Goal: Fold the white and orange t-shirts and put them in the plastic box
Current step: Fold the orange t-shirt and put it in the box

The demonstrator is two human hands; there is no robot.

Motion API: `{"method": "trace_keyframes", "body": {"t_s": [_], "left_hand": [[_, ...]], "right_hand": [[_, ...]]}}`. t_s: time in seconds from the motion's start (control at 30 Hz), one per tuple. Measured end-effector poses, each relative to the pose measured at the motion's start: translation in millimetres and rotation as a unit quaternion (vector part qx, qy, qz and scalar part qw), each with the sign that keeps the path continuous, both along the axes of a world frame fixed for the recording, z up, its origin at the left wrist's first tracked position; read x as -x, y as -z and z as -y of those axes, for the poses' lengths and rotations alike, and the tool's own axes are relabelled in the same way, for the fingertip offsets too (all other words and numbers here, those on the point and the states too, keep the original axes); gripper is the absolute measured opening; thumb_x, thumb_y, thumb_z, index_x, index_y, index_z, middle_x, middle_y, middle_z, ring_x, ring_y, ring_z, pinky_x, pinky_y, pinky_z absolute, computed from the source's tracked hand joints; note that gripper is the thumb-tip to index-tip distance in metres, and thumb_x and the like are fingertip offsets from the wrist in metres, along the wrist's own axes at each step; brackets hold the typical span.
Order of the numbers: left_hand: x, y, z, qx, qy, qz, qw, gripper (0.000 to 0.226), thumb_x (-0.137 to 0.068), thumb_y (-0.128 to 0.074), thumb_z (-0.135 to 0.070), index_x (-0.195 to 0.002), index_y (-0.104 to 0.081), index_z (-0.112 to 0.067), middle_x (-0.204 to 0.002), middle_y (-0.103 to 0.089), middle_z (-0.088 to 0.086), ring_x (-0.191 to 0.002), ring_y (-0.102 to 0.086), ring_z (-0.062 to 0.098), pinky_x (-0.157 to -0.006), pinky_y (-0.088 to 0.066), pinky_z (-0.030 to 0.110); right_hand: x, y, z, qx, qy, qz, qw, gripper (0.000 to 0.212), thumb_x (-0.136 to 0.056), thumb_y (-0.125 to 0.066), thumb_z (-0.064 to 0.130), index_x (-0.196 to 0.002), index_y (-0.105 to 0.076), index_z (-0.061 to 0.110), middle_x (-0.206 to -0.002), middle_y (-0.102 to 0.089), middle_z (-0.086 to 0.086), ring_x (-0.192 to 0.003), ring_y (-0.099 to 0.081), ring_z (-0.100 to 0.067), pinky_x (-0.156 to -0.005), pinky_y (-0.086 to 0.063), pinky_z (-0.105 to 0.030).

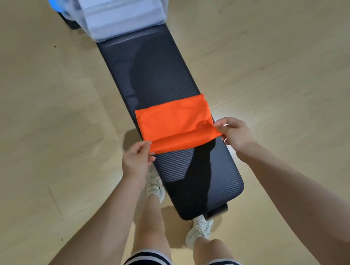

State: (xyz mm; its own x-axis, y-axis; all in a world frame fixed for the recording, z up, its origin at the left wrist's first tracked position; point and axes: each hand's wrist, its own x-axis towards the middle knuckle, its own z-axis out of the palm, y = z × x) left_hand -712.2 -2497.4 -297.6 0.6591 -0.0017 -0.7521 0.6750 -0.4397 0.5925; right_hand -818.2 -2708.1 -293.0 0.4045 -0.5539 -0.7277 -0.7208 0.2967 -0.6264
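both hands pinch the orange t-shirt point(173, 121) near edge, bench point(161, 71) beyond bare.

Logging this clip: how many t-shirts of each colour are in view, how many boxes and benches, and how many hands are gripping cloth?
Orange t-shirt, partly folded on the bench: 1
White t-shirt, folded inside the box: 1
Clear plastic box: 1
Black padded bench: 1
Hands gripping the orange t-shirt: 2, the left hand and the right hand, at its near corners
Total: 6
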Motion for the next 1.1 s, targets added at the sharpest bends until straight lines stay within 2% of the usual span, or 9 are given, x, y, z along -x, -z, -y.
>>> {"method": "trace_keyframes", "body": {"t_s": [0.1,0.2,0.33,0.43,0.67,0.77,0.87,0.97,1.1], "left_hand": [[-40.7,3.5,10.0,-0.003,0.085,-0.011,0.996,0.022,-0.086,-0.062,-0.017,-0.105,-0.064,-0.008,-0.071,-0.059,0.002,-0.06,-0.054,0.009,-0.054,-0.04,0.018],[-69.6,15.6,16.3,-0.007,0.198,-0.009,0.98,0.027,-0.08,-0.069,-0.016,-0.106,-0.063,-0.011,-0.084,-0.062,0.004,-0.069,-0.057,0.012,-0.064,-0.044,0.019],[-91.3,41.4,21.4,-0.082,0.266,0.095,0.956,0.022,-0.085,-0.063,-0.024,-0.1,-0.068,-0.008,-0.098,-0.067,0.007,-0.091,-0.06,0.022,-0.076,-0.039,0.025],[-103.0,58.4,28.4,-0.095,0.274,0.13,0.948,0.02,-0.088,-0.06,-0.025,-0.097,-0.069,-0.009,-0.103,-0.064,0.012,-0.098,-0.058,0.024,-0.078,-0.036,0.024],[-115.9,79.2,50.5,-0.142,0.319,0.261,0.9,0.023,-0.092,-0.054,-0.02,-0.103,-0.063,-0.002,-0.096,-0.054,0.012,-0.087,-0.048,0.02,-0.079,-0.033,0.017],[-105.9,78.8,54.7,-0.214,0.35,0.349,0.843,0.031,-0.088,-0.055,-0.017,-0.115,-0.053,-0.004,-0.119,-0.052,0.018,-0.109,-0.049,0.034,-0.085,-0.04,0.043],[-85.2,80.4,46.9,-0.191,0.507,0.412,0.733,0.05,-0.085,-0.046,-0.024,-0.131,-0.04,-0.004,-0.144,-0.038,0.017,-0.131,-0.034,0.032,-0.101,-0.029,0.047],[-71.2,96.3,25.7,-0.185,0.64,0.42,0.616,0.063,-0.087,-0.036,-0.036,-0.139,-0.028,-0.001,-0.148,-0.033,0.018,-0.137,-0.023,0.028,-0.111,-0.013,0.044],[-69.6,108.6,17.3,-0.229,0.661,0.39,0.599,0.069,-0.089,-0.027,-0.045,-0.142,-0.019,-0.002,-0.151,-0.029,0.017,-0.14,-0.024,0.029,-0.114,-0.008,0.04]], "right_hand": [[-24.9,3.2,13.7,-0.043,0.009,0.031,0.999,0.007,-0.087,-0.058,0.005,-0.092,-0.064,0.006,-0.066,-0.054,-0.003,-0.054,-0.048,-0.008,-0.052,-0.042,-0.013],[-39.4,16.7,23.5,-0.037,-0.058,0.051,0.996,0.022,-0.082,-0.062,-0.003,-0.104,-0.062,0.0,-0.077,-0.059,-0.004,-0.069,-0.054,-0.013,-0.068,-0.046,-0.019],[-59.5,41.7,29.4,0.068,-0.084,0.006,0.994,0.017,-0.08,-0.065,0.01,-0.068,-0.058,0.021,-0.071,-0.055,-0.003,-0.07,-0.049,-0.018,-0.069,-0.04,-0.032],[-73.4,63.1,32.0,0.106,-0.071,-0.016,0.992,0.015,-0.073,-0.061,0.034,-0.063,-0.055,0.025,-0.081,-0.058,-0.011,-0.071,-0.051,-0.019,-0.069,-0.04,-0.033],[-90.4,96.5,28.8,0.204,-0.057,-0.162,0.964,0.027,-0.092,-0.049,0.026,-0.104,-0.06,0.004,-0.108,-0.062,-0.014,-0.102,-0.056,-0.029,-0.076,-0.037,-0.029],[-84.9,92.6,12.7,0.332,-0.055,-0.114,0.935,0.036,-0.092,-0.044,0.026,-0.119,-0.051,0.002,-0.125,-0.052,-0.017,-0.117,-0.048,-0.033,-0.093,-0.036,-0.035],[-75.3,83.6,-19.3,0.457,-0.249,0.029,0.854,0.049,-0.09,-0.045,0.025,-0.131,-0.043,-0.002,-0.138,-0.044,-0.024,-0.128,-0.038,-0.035,-0.108,-0.028,-0.039],[-68.4,88.9,-54.3,0.452,-0.442,0.082,0.771,0.055,-0.093,-0.041,0.036,-0.139,-0.036,0.006,-0.147,-0.038,-0.016,-0.137,-0.032,-0.03,-0.113,-0.018,-0.04],[-69.1,108.5,-57.5,0.45,-0.511,0.014,0.733,0.062,-0.092,-0.033,0.048,-0.142,-0.034,0.011,-0.149,-0.037,-0.008,-0.138,-0.034,-0.026,-0.112,-0.015,-0.04]]}}
